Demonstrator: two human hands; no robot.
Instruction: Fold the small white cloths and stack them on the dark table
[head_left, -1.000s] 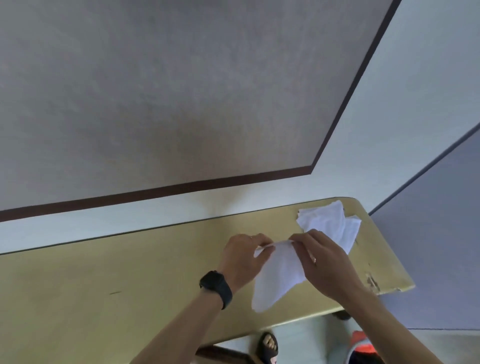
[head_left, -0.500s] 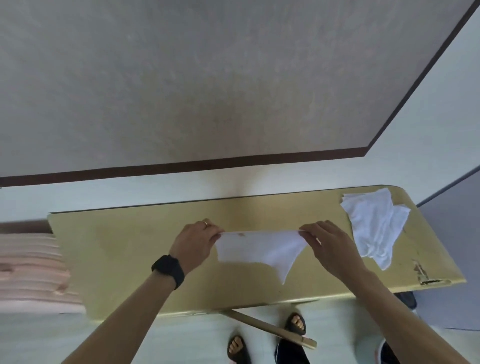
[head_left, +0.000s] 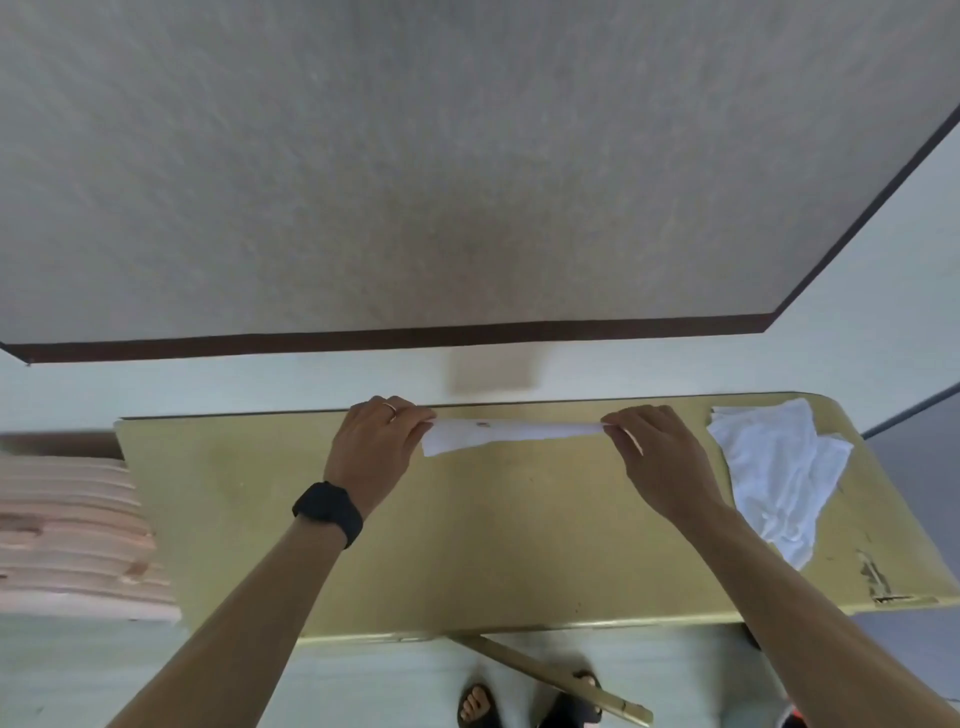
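Holding the small white cloth (head_left: 509, 434) by its two ends, we have it pulled out in a long strip over the far side of the table (head_left: 519, 545). We cannot tell if it touches the top. Our left hand (head_left: 382, 441) pinches the left end with thumb and fingers. Our right hand (head_left: 654, 457) pinches the right end the same way.

We think the cloth is thin, soft and very light. It would flop down if we let go, and its loose bottom edge hangs lower on the left side. It will not break and it does not look slippery, so a small pinch should be enough. The corners are the best spots to hold, because then one end can be brought over to meet the other. A grab in the middle would just bunch it up.

More white cloths (head_left: 779, 467) lie in a crumpled heap at the right end of the table, apart from our hands. We see no folded stack yet.
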